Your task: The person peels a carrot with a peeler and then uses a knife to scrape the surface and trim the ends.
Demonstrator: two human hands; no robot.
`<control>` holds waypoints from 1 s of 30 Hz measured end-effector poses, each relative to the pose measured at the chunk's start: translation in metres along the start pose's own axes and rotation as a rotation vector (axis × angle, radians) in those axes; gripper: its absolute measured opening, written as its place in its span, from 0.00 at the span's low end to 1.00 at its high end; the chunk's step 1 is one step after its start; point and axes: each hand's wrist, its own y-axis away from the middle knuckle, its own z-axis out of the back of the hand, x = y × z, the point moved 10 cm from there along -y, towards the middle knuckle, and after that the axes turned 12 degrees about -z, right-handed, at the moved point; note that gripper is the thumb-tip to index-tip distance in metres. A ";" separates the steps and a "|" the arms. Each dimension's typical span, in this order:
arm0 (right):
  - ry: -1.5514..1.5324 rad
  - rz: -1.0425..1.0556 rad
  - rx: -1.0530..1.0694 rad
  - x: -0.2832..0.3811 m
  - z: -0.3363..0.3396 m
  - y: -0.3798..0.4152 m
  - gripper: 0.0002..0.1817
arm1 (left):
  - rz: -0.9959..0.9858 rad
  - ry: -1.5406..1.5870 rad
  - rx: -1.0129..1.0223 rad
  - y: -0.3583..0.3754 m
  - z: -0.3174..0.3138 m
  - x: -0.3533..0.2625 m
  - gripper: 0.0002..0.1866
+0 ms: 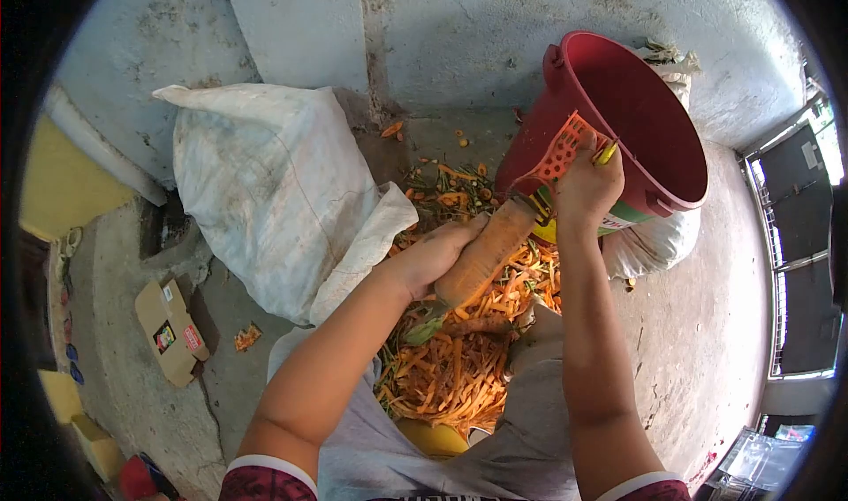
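Observation:
My left hand (446, 249) is wrapped round the lower side of a big, thick carrot (488, 252), which points up and to the right. In my right hand (590, 187) is a peeler (541, 208) with yellow parts, its head by the carrot's upper end. An orange piece full of holes (558, 158) juts out beside the same fist; I cannot make out whether it belongs to the peeler. Beneath both hands lies a heap of orange peelings (446, 377), with another carrot (477, 326) and a green leafy bit (426, 328) on it.
A large dark red bucket (539, 121) leans at the upper right, near my right hand. To the left stands a bulky white sack (265, 183). Flattened cardboard (170, 333) and a scrap of peel (248, 337) lie on the concrete floor. A yellow container (433, 439) shows between my legs.

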 end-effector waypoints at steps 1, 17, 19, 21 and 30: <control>-0.010 0.007 0.000 0.000 0.001 -0.001 0.10 | -0.016 -0.037 0.014 0.000 -0.001 -0.001 0.23; -0.227 -0.016 -0.060 -0.017 0.044 -0.052 0.09 | 0.031 -0.058 -0.061 0.014 0.019 0.000 0.23; -0.431 -0.111 0.015 -0.014 0.035 -0.045 0.09 | 0.018 0.063 -0.169 0.010 0.025 -0.008 0.22; -0.565 -0.189 0.079 -0.016 0.025 -0.036 0.09 | -0.025 0.267 -0.063 0.003 0.020 -0.010 0.23; -0.355 -0.254 0.297 -0.028 -0.022 0.005 0.10 | -0.059 0.439 -0.066 -0.021 0.018 -0.004 0.21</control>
